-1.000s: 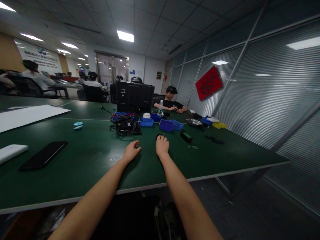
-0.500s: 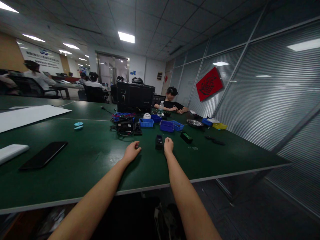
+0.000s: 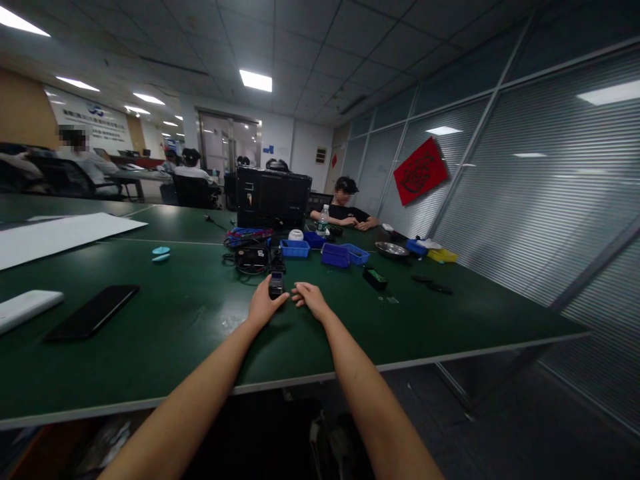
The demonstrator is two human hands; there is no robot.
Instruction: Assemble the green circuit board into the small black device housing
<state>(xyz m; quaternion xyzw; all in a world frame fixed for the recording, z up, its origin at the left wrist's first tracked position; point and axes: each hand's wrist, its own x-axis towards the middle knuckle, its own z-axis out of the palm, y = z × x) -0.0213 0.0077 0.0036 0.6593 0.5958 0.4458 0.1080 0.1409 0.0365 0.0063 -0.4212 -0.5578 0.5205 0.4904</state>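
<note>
My left hand (image 3: 261, 305) is wrapped round a small black boxy device (image 3: 277, 281), with the thumb across its near side and the fingers along its left. The device stands upright and has a dark, bluish panel near its top; its exact kind is too small to make out. Just to the right, my right hand (image 3: 311, 300) hovers with fingers loosely bent and apart, holding nothing. A narrow gap separates its fingertips from the device. Behind the left hand lie a black power adapter (image 3: 251, 257) and tangled cables (image 3: 247, 236).
Blue bins (image 3: 335, 255), a white ball (image 3: 295, 235) and a bottle (image 3: 323, 219) stand beyond my hands. A black box with a green top (image 3: 375, 278) sits to the right. On the left lies a black phone (image 3: 93, 313). Across the green table (image 3: 200, 360) sits a person (image 3: 345, 210).
The black device has moved left, from beside my right hand into my left hand. My right hand has shifted left, and its fingers have loosened.
</note>
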